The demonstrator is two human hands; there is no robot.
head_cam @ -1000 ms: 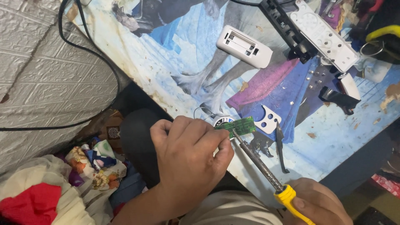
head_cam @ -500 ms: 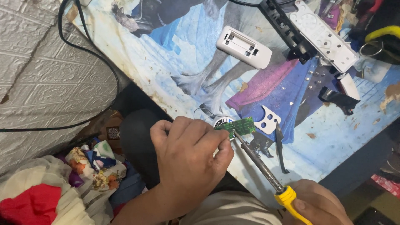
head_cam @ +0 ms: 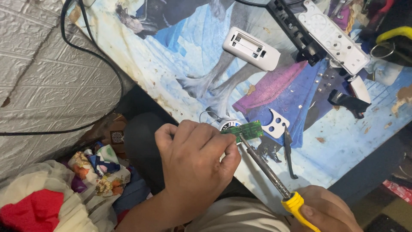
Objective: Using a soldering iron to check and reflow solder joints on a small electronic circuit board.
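Left hand (head_cam: 193, 167) pinches a small green circuit board (head_cam: 245, 130) at the worktop's (head_cam: 180, 56) near edge while right hand (head_cam: 326, 212), fingers wrapped around the yellow handle, touches a soldering iron (head_cam: 264, 165) to it; a slip could burn fingertips.

Small brown box (head_cam: 116, 136) with a square dark-and-white label, below the surface (head_cam: 171, 56) edge beside the dark gap; possibly a package, view poor. Red printed packet (head_cam: 397, 189) at lower right edge, partly cut off. No screens.
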